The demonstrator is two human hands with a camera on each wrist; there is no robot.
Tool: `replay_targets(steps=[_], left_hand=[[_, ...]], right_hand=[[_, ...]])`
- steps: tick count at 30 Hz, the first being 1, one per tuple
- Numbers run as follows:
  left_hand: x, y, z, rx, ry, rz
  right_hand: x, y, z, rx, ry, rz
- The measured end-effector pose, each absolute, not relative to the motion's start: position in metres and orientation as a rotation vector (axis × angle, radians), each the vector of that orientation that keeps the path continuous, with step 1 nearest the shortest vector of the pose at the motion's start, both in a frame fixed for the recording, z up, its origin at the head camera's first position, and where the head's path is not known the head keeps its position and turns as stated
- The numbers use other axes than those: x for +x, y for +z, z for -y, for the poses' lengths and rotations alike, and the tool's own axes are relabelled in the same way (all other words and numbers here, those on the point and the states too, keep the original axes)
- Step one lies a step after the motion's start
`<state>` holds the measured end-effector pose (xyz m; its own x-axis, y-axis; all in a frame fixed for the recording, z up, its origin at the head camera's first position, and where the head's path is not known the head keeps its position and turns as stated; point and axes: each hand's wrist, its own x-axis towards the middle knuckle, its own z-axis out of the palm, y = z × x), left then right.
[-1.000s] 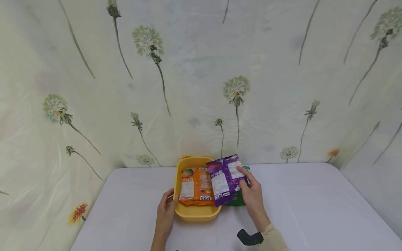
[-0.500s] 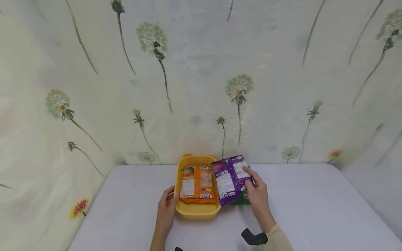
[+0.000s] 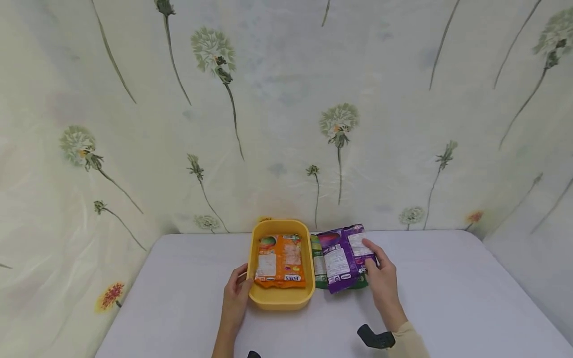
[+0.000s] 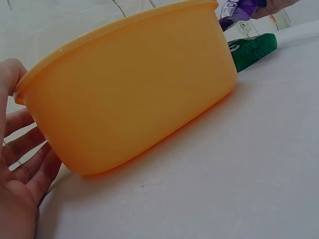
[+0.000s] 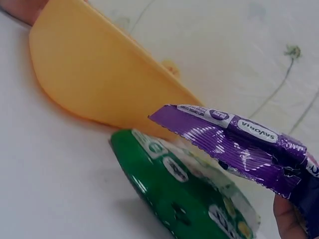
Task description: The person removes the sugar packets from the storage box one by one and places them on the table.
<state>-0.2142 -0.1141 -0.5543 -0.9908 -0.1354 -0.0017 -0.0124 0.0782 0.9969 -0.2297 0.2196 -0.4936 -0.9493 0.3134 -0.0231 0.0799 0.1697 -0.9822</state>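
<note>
A yellow plastic tub [image 3: 281, 302] stands on the table with an orange candy bag [image 3: 278, 263] lying in it. My left hand [image 3: 235, 298] holds the tub's left side; in the left wrist view its thumb lies over the rim and its fingers are against the outer wall. My right hand [image 3: 385, 281] pinches a purple candy bag [image 3: 337, 263] by its right edge, to the right of the tub. Beneath the purple bag lies a green candy bag [image 5: 169, 184], partly covered in the head view. In the right wrist view the purple bag is tilted above the green one.
The table [image 3: 188, 298] has a white cover. Behind it hangs a pale sheet [image 3: 277, 124] printed with dandelions, close to the tub's far end. A black wrist strap piece [image 3: 376, 338] shows by the right sleeve.
My right hand has carried the purple bag rightward, from over the tub's right rim to above the green bag. More of the green bag shows. My left hand has stayed on the tub.
</note>
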Motion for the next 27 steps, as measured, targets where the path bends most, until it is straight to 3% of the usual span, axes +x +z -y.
replay_targets(steps=[27], left_hand=[[-0.214, -0.555, 0.114, 0.124, -2.041, 2.229]], right_hand=[[-0.229, -0.506, -0.281, -0.558, 1.904, 2.07]])
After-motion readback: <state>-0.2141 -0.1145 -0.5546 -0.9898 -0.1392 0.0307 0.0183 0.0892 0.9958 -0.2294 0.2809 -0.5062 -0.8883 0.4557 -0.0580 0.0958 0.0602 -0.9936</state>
